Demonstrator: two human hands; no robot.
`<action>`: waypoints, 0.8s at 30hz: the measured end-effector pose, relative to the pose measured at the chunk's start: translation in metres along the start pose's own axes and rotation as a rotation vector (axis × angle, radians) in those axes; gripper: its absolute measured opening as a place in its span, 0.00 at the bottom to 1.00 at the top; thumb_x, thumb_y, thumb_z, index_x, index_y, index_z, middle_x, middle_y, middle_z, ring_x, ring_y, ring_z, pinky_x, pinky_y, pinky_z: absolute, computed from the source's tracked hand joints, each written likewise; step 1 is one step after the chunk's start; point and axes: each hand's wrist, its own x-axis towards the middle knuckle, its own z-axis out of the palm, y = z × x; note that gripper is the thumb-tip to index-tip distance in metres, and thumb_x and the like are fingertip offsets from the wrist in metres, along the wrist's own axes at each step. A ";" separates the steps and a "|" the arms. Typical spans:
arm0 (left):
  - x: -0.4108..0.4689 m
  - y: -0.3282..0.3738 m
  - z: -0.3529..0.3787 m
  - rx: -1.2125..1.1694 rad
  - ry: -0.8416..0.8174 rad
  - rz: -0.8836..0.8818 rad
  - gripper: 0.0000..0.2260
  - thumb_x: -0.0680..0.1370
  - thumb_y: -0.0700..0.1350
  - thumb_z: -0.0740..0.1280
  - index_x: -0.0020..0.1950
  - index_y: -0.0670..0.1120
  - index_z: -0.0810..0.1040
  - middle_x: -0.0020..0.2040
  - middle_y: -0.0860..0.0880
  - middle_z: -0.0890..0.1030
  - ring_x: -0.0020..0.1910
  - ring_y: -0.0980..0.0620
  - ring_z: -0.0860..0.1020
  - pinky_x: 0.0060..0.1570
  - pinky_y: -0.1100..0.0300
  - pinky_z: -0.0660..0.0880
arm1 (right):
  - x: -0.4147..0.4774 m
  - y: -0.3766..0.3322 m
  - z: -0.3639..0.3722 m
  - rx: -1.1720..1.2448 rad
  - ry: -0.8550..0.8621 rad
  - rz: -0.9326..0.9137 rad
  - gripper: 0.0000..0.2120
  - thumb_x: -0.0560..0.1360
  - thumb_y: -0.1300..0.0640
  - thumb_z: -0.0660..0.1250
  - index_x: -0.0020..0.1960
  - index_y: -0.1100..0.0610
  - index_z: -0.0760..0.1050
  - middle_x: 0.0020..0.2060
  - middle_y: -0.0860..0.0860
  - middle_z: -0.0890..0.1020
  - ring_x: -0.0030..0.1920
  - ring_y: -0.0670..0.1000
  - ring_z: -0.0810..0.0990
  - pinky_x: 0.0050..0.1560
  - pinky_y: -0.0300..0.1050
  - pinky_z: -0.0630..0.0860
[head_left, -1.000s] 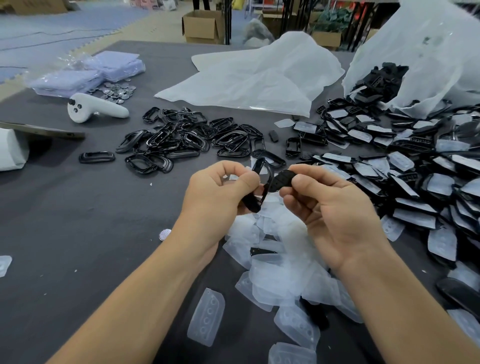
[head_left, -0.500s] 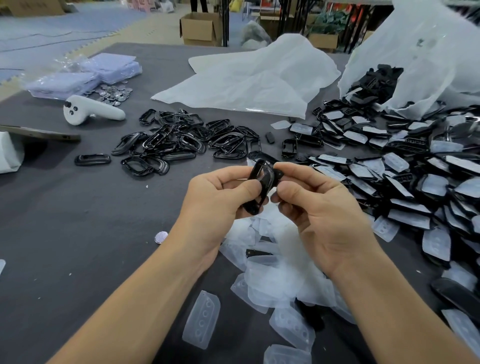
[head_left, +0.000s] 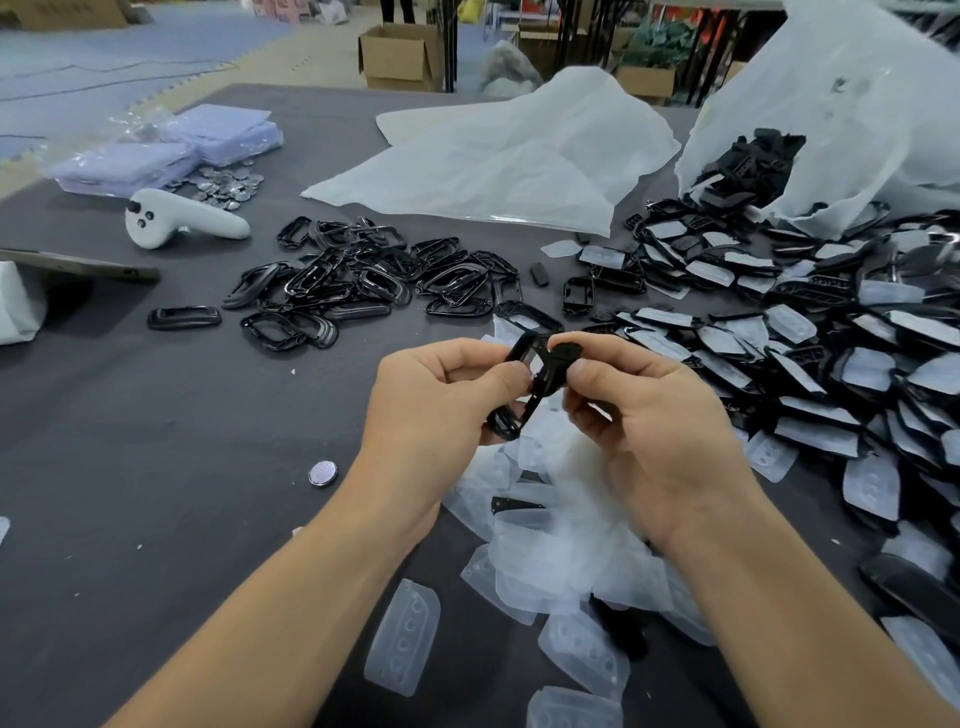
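Both hands meet above the table (head_left: 130, 441), with one black frame (head_left: 537, 385) between them. My left hand (head_left: 436, 405) pinches the frame's lower half, thumb on the near face and fingers (head_left: 470, 358) curled behind. That leaves the frame standing on edge and tilted, with its open window towards me. My right hand (head_left: 654, 431) pinches a small black pad (head_left: 567, 352) at the frame's top end, thumb and forefinger closed on it. Its other fingers are loosely curled and hold nothing. I judge the grip is for working the pad at the frame: the left hand steadies while the right does the fine part. Holding both up off the table lets me see the fit.

Straight below my fingers lies a drift of clear covers (head_left: 561, 545), a handy spot to let them fall. Beyond my left fingertips, well apart, is the pile of frames (head_left: 363, 280). To the right of my right hand spreads the heap of shells (head_left: 831, 364), spilling from a white bag (head_left: 857, 104) and near enough for the next pick. A coin cell (head_left: 322, 473) lies alone left of my left wrist. A white controller (head_left: 176, 221) sits far beyond it.

No brand, label or writing can be read on the frame, pad, bag or the boxes (head_left: 400, 57) at the back.
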 end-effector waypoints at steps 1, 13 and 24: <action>0.000 0.000 0.000 0.006 0.002 0.003 0.09 0.75 0.37 0.76 0.41 0.50 0.89 0.37 0.45 0.87 0.32 0.53 0.81 0.34 0.60 0.80 | 0.000 -0.001 0.000 -0.010 0.005 -0.002 0.16 0.77 0.69 0.67 0.43 0.52 0.89 0.40 0.51 0.87 0.37 0.45 0.78 0.46 0.40 0.77; -0.003 -0.002 0.001 0.100 0.052 0.075 0.08 0.75 0.40 0.78 0.43 0.53 0.88 0.37 0.48 0.87 0.34 0.53 0.84 0.35 0.58 0.82 | -0.004 0.003 0.002 -0.103 -0.059 -0.037 0.11 0.77 0.68 0.71 0.44 0.56 0.87 0.38 0.53 0.87 0.36 0.46 0.83 0.37 0.37 0.79; -0.006 0.000 0.002 0.117 0.044 0.152 0.06 0.73 0.41 0.80 0.43 0.53 0.88 0.35 0.48 0.87 0.34 0.50 0.85 0.37 0.59 0.82 | -0.005 0.008 0.002 -0.338 0.001 -0.261 0.09 0.76 0.67 0.73 0.44 0.54 0.87 0.34 0.53 0.87 0.32 0.51 0.84 0.33 0.38 0.78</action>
